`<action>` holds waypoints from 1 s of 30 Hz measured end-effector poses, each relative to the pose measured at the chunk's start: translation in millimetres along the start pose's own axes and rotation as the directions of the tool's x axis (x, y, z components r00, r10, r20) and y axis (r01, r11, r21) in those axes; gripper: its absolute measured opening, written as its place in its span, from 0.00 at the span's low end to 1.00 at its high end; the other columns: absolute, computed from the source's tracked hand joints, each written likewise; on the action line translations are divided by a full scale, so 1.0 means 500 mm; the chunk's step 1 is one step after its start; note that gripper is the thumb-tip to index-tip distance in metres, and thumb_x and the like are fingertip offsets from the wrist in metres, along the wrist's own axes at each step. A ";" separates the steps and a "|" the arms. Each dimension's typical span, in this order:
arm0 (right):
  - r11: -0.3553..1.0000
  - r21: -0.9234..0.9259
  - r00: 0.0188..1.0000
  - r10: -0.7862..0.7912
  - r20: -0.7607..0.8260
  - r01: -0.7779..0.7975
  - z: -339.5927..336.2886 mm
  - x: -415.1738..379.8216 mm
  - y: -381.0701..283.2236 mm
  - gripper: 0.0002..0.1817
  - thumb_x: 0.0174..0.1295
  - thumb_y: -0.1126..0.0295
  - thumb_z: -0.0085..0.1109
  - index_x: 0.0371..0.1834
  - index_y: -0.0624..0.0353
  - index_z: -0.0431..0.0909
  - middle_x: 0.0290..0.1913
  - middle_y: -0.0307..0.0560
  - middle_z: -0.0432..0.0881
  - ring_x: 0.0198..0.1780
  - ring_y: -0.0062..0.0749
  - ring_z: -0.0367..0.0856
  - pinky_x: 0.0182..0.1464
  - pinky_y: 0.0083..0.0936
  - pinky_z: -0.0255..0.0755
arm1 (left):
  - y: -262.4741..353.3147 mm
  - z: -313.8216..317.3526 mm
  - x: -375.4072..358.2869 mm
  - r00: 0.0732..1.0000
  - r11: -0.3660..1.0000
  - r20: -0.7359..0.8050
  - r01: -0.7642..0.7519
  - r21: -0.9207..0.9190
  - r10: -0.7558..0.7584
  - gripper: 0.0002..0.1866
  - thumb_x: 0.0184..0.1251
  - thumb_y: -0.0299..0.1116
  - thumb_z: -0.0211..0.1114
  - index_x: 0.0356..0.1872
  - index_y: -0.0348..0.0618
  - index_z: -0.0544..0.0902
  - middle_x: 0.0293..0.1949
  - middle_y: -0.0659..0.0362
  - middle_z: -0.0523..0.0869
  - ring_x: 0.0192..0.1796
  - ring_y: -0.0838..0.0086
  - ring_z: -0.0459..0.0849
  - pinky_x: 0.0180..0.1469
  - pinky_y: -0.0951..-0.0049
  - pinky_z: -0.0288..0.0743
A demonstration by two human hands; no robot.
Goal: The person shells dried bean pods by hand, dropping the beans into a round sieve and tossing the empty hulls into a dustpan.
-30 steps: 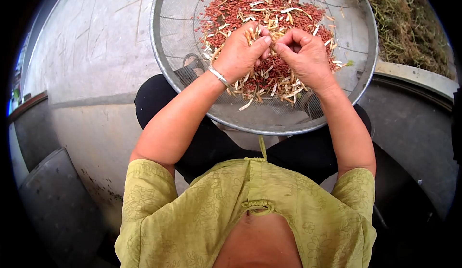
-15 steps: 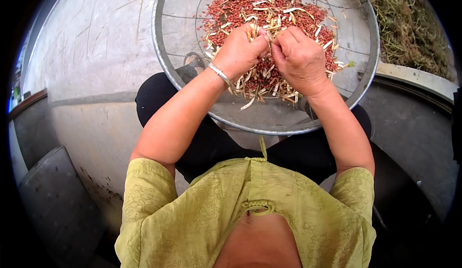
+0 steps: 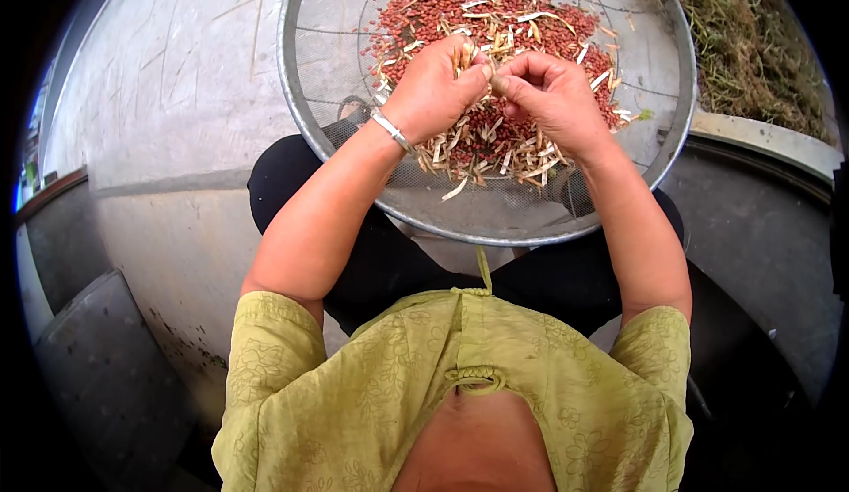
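Note:
A round metal sieve (image 3: 349,152) with a mesh bottom rests across my lap. Small red beans (image 3: 411,15) lie spread over its mesh, mixed with pale, dry pod pieces (image 3: 535,167). Above them my left hand (image 3: 438,85), with a silver bracelet at the wrist, is closed around several dry bean pods (image 3: 462,57). Thumb and forefinger of my right hand (image 3: 557,94) are pinched together, touching the left fingertips. Whatever lies in that pinch is too small to make out.
Dried plant stalks (image 3: 752,59) are heaped at the upper right, behind a pale curb (image 3: 756,141). Concrete floor (image 3: 177,76) stretches to the left. A dark panel (image 3: 110,368) stands at the lower left.
My right hand has turned and its fingers have shifted into a more open pinch, slightly right of before. My left hand has moved a little left, still holding the pods.

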State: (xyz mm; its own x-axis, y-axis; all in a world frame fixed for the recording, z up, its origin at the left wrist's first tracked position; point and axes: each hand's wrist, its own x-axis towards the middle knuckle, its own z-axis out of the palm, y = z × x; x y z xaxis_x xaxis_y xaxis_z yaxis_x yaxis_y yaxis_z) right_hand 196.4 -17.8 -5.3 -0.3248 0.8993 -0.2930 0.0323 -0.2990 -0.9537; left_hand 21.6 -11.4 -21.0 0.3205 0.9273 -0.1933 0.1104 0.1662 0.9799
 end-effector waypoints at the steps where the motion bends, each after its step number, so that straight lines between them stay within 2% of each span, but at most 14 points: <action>1: 1.000 -0.007 1.000 -0.001 -0.023 0.000 0.001 0.000 0.007 0.07 0.58 0.71 0.62 0.27 0.62 0.77 0.23 0.35 0.77 0.24 0.13 0.75 0.26 0.13 0.69 | -0.009 0.000 0.002 0.996 0.988 0.007 -0.092 0.127 0.092 0.04 0.67 0.28 0.54 0.34 0.41 0.70 0.19 0.68 0.70 0.19 0.88 0.64 0.20 0.86 0.58; 2: 1.000 -0.014 0.999 -0.001 -0.045 0.000 0.004 0.000 0.009 0.06 0.57 0.71 0.62 0.27 0.61 0.77 0.23 0.35 0.77 0.24 0.13 0.75 0.25 0.12 0.68 | -0.016 0.000 0.003 0.996 0.988 0.010 -0.093 0.127 0.092 0.04 0.67 0.28 0.54 0.34 0.41 0.70 0.19 0.68 0.70 0.19 0.88 0.64 0.20 0.86 0.58; 4: 1.000 -0.003 0.998 -0.010 -0.064 0.010 0.010 -0.001 0.010 0.06 0.57 0.72 0.63 0.28 0.61 0.77 0.22 0.35 0.77 0.23 0.13 0.74 0.24 0.12 0.68 | -0.002 0.002 0.000 1.000 0.995 -0.014 0.019 0.097 -0.018 0.04 0.67 0.28 0.55 0.34 0.41 0.69 0.19 0.68 0.70 0.19 0.88 0.65 0.21 0.85 0.59; 7: 1.000 -0.003 0.994 -0.025 -0.106 0.024 0.013 0.003 0.013 0.05 0.57 0.73 0.63 0.29 0.62 0.78 0.23 0.36 0.78 0.23 0.14 0.75 0.25 0.13 0.71 | 0.003 0.004 -0.001 0.999 0.998 -0.030 0.042 0.041 -0.040 0.04 0.67 0.28 0.55 0.34 0.41 0.69 0.19 0.68 0.70 0.19 0.88 0.65 0.21 0.85 0.59; 9: 0.969 0.219 0.992 0.121 -0.023 -0.113 0.008 0.005 0.005 0.05 0.57 0.73 0.62 0.32 0.63 0.78 0.26 0.37 0.79 0.25 0.15 0.76 0.27 0.14 0.73 | 0.019 0.006 -0.006 0.999 0.999 -0.027 0.045 -0.012 -0.045 0.04 0.67 0.28 0.55 0.34 0.41 0.70 0.19 0.68 0.71 0.19 0.87 0.65 0.21 0.85 0.60; 10: 0.969 0.218 0.992 0.121 -0.023 -0.113 0.006 0.004 0.004 0.05 0.57 0.73 0.62 0.32 0.63 0.78 0.26 0.37 0.79 0.25 0.15 0.76 0.27 0.14 0.73 | 0.025 0.006 -0.007 0.998 0.997 -0.024 0.048 -0.065 -0.050 0.04 0.67 0.28 0.55 0.33 0.41 0.70 0.20 0.68 0.71 0.20 0.87 0.65 0.22 0.85 0.60; 16: 0.935 0.327 0.990 0.139 0.023 -0.138 0.002 0.005 0.009 0.07 0.56 0.72 0.64 0.33 0.63 0.77 0.28 0.38 0.79 0.26 0.17 0.77 0.29 0.15 0.75 | 0.005 -0.007 -0.001 0.999 0.997 0.006 -0.048 0.058 0.048 0.04 0.66 0.28 0.57 0.33 0.41 0.72 0.21 0.68 0.72 0.23 0.88 0.67 0.25 0.86 0.62; 18: 0.876 0.434 0.978 0.195 0.077 -0.209 0.001 0.006 0.009 0.08 0.56 0.72 0.64 0.34 0.63 0.77 0.28 0.38 0.78 0.26 0.18 0.77 0.29 0.14 0.75 | 0.011 -0.010 -0.001 0.998 0.993 0.014 -0.070 0.094 0.069 0.04 0.66 0.28 0.57 0.33 0.41 0.73 0.21 0.69 0.72 0.24 0.88 0.67 0.25 0.86 0.62; 22: 0.916 0.368 0.987 0.151 0.060 -0.163 0.004 0.009 0.014 0.09 0.55 0.73 0.65 0.36 0.63 0.77 0.27 0.36 0.78 0.26 0.16 0.76 0.30 0.13 0.74 | 0.009 -0.011 0.000 0.995 0.987 0.027 -0.095 0.132 0.092 0.04 0.65 0.28 0.58 0.32 0.41 0.74 0.22 0.69 0.72 0.24 0.89 0.67 0.26 0.86 0.62; 24: 0.973 0.232 0.999 -0.004 -0.052 0.016 0.011 0.009 0.004 0.11 0.54 0.73 0.66 0.39 0.62 0.77 0.27 0.35 0.78 0.26 0.13 0.75 0.30 0.11 0.72 | 0.014 -0.007 -0.002 0.998 0.984 0.044 -0.059 0.166 0.053 0.05 0.65 0.28 0.59 0.31 0.41 0.74 0.22 0.69 0.73 0.24 0.88 0.67 0.25 0.86 0.62; 26: 0.975 0.216 0.999 -0.049 -0.024 0.053 0.005 0.009 0.003 0.11 0.54 0.74 0.66 0.40 0.61 0.78 0.26 0.34 0.78 0.26 0.11 0.74 0.29 0.10 0.71 | 0.023 -0.005 -0.004 0.998 0.979 0.061 -0.025 0.202 0.013 0.05 0.65 0.28 0.59 0.30 0.41 0.74 0.21 0.69 0.73 0.23 0.88 0.67 0.25 0.86 0.62; 28: 0.982 0.076 0.985 -0.168 -0.044 0.171 0.000 0.012 0.005 0.09 0.54 0.74 0.66 0.37 0.61 0.78 0.27 0.34 0.78 0.26 0.10 0.73 0.29 0.09 0.70 | 0.030 -0.004 -0.005 0.991 0.995 0.092 0.101 0.004 -0.101 0.06 0.65 0.29 0.59 0.29 0.41 0.74 0.21 0.69 0.73 0.23 0.88 0.67 0.24 0.86 0.62; 30: 0.986 0.046 0.986 -0.161 -0.029 0.162 -0.004 0.009 -0.001 0.08 0.54 0.74 0.66 0.35 0.61 0.78 0.27 0.35 0.78 0.26 0.10 0.73 0.28 0.09 0.70 | 0.034 -0.002 -0.006 0.987 0.992 0.102 0.128 -0.007 -0.127 0.06 0.65 0.29 0.59 0.29 0.41 0.74 0.21 0.68 0.73 0.22 0.88 0.67 0.24 0.86 0.62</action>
State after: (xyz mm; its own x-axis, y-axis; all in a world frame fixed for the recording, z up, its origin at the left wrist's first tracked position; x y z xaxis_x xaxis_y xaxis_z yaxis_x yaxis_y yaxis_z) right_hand 197.1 -13.1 -6.4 -0.2979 0.9447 -0.1373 -0.0642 -0.1633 -0.9845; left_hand 21.6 -11.0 -3.8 0.3980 0.8597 -0.3202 0.1437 0.2863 0.9473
